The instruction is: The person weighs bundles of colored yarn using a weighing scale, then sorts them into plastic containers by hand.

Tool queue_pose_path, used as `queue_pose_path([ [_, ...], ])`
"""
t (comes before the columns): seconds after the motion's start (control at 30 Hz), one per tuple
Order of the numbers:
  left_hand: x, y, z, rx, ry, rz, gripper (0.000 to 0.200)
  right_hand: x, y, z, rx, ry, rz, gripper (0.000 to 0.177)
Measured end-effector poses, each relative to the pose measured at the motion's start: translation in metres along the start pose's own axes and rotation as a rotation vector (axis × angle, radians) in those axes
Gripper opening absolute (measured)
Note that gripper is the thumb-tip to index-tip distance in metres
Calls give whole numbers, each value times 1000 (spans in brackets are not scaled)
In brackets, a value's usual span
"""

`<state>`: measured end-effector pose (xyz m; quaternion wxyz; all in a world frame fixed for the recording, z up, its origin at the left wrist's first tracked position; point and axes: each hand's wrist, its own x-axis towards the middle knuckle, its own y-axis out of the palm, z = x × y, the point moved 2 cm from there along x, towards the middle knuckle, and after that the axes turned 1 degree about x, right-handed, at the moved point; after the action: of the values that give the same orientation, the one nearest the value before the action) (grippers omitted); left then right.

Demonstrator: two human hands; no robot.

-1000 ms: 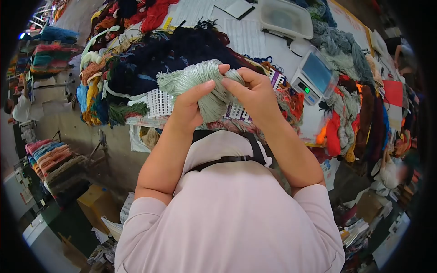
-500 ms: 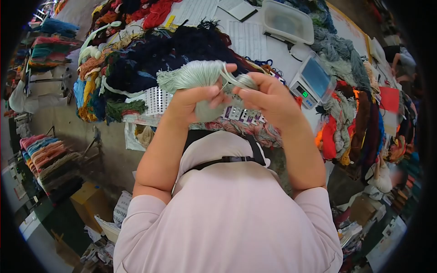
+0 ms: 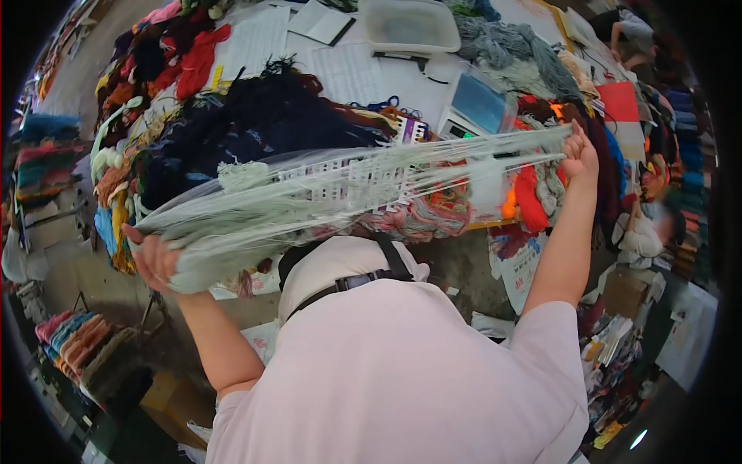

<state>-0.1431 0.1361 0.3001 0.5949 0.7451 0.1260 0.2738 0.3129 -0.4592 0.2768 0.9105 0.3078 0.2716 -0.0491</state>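
Note:
A skein of pale green yarn (image 3: 224, 213) is stretched out across my front, its strands fanned and partly blurred. My left hand (image 3: 158, 259) holds the thick, bunched end at the left, fingers partly hidden by the yarn. At the right, my right hand (image 3: 580, 155) is closed on the narrower end, raised higher than the left. Beneath the strands are white cards with rows of holes (image 3: 352, 174) and a pinkish yarn pile (image 3: 433, 216). Behind the skein lies a heap of dark navy yarn (image 3: 255, 116).
A digital scale (image 3: 479, 100) stands on the table beside a clear plastic tub (image 3: 410, 27). Printed sheets (image 3: 348, 69) and an open notebook (image 3: 321, 22) lie farther back. Red yarn (image 3: 529, 201) hangs at the right edge. Another person (image 3: 641, 232) is at the far right.
My hands have moved from close together to wide apart, left hand leftward and down, right hand rightward. The bunched skein is now pulled out long between them. The view has shifted.

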Motion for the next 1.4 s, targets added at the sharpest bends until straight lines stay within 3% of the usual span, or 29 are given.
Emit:
queue_pose_path([
  [0.1,5,-22,-29,84,90,-219,39,8,-47,14,18,-59,-171,31],
  [0.17,9,-47,-52,160,91,-249,38,15,-64,17,60,-57,-235,31],
  [0.27,22,-67,-72,257,104,-291,33,25,-93,29,55,-189,-531,32],
  [0.37,36,-88,-89,339,84,-383,29,24,-101,34,7,-257,-580,33],
  [0.43,43,-99,-91,417,144,-472,28,30,-104,28,-3,-251,-561,27],
  [0.5,47,-99,-84,612,238,-619,26,32,-101,6,-363,-170,-447,21],
  [0.6,33,-123,-67,648,243,-691,21,30,-108,-57,-390,73,-295,15],
  [0.7,16,-140,-12,601,109,-797,12,19,-107,-143,-464,141,-139,15],
  [0.77,6,-176,25,842,-32,-874,19,14,-87,-209,-496,197,-50,17],
  [0.8,0,-168,68,860,-156,-628,28,12,-68,-242,-543,192,19,17],
  [0.87,6,-177,133,944,-454,-795,31,-1,-18,-300,-780,231,108,18],
  [0.9,4,-188,163,1007,-565,-764,29,6,-8,-331,-1073,201,132,20],
  [0.93,2,-202,188,1067,-676,-728,28,2,10,-353,-1153,67,274,24],
  [1.0,1,-220,229,1181,-794,-563,25,13,13,-404,-1450,-34,353,24],
  [1.07,-7,-254,258,1402,-769,-390,27,14,23,-427,-1602,-81,373,25],
  [1.13,-12,-284,275,1799,-622,-28,30,11,40,-429,-1800,-58,460,24],
  [1.2,-12,-292,285,1823,-619,-36,31,14,36,-437,-1780,-71,480,23],
  [1.27,-9,-296,291,2358,-675,267,25,13,34,-436,-1614,-194,523,23],
  [1.3,-13,-302,293,2420,-532,226,28,13,34,-434,-1614,-191,525,23],
  [1.37,-15,-311,293,2434,-558,213,29,10,29,-432,-1197,333,518,20],
  [1.4,-14,-312,294,2447,-584,199,31,6,32,-423,-1198,333,520,20],
])
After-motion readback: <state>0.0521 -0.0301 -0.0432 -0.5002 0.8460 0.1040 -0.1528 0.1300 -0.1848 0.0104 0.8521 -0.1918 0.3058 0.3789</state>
